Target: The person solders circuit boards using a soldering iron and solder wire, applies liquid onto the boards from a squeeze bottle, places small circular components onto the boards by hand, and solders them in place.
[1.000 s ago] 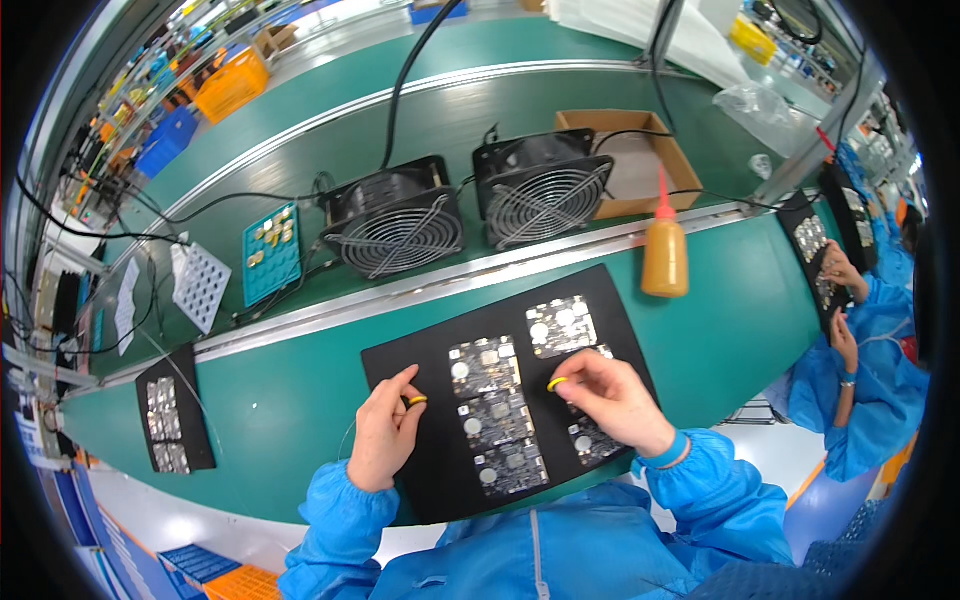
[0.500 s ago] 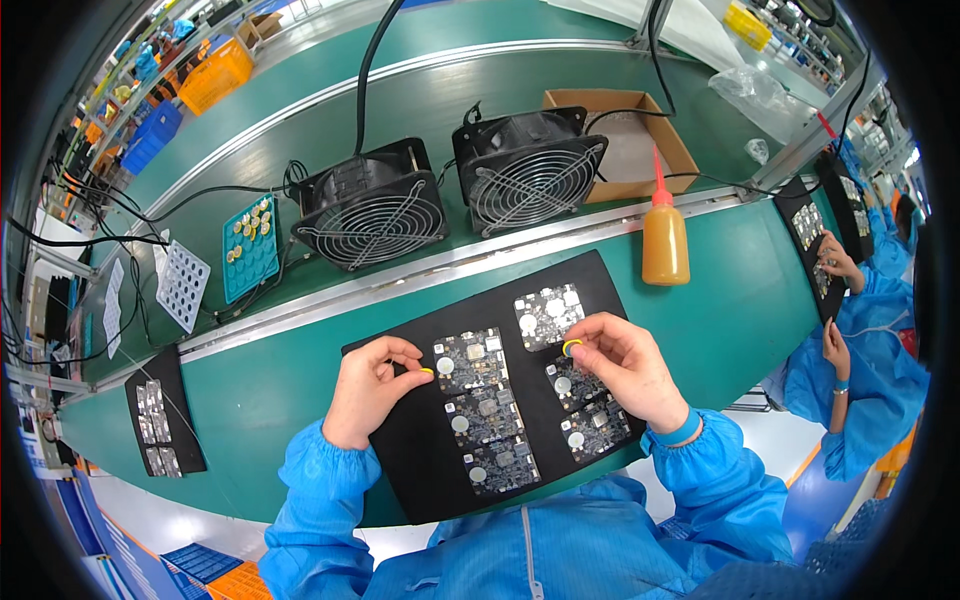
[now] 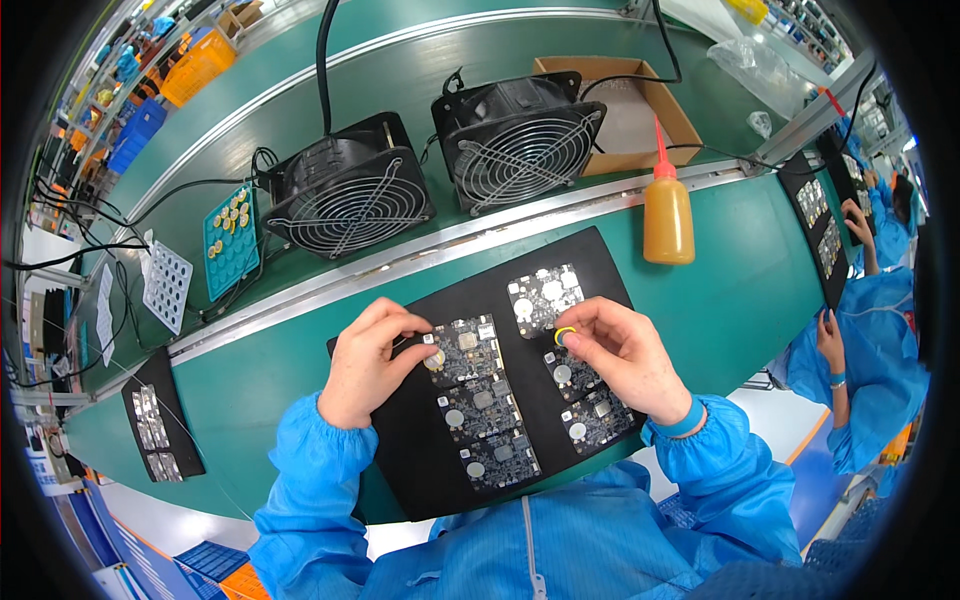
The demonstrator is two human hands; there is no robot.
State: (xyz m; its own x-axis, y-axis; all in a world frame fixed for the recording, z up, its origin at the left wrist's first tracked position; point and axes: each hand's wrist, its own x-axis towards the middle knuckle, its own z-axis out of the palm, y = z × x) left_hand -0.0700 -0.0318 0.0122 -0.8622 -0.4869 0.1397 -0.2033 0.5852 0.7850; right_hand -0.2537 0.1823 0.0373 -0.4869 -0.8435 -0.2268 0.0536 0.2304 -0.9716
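A black mat (image 3: 400, 440) carries two columns of dark circuit boards, several with a round silver disc near the left edge. My left hand (image 3: 368, 362) pinches a small yellow-rimmed round disc, like a coin cell (image 3: 434, 360), at the left edge of the top left board (image 3: 468, 350). Between thumb and finger, my right hand (image 3: 635, 362) holds another yellow-rimmed disc (image 3: 565, 336), just below the top right board (image 3: 545, 298). This hand partly covers the middle right board (image 3: 572, 372). Below lie the lower boards (image 3: 500, 460).
Two black fans (image 3: 350, 195) stand behind a metal rail. A teal tray (image 3: 228, 265) with yellow-rimmed discs and a white perforated tray (image 3: 168, 285) are at left. An amber bottle (image 3: 669, 225) and cardboard box (image 3: 675, 120) are at right. A co-worker (image 3: 860, 330) works far right.
My left hand has brought its yellow-rimmed disc onto the left edge of the top left board. The right hand stays near the right column, still holding its disc. The view has shifted slightly.
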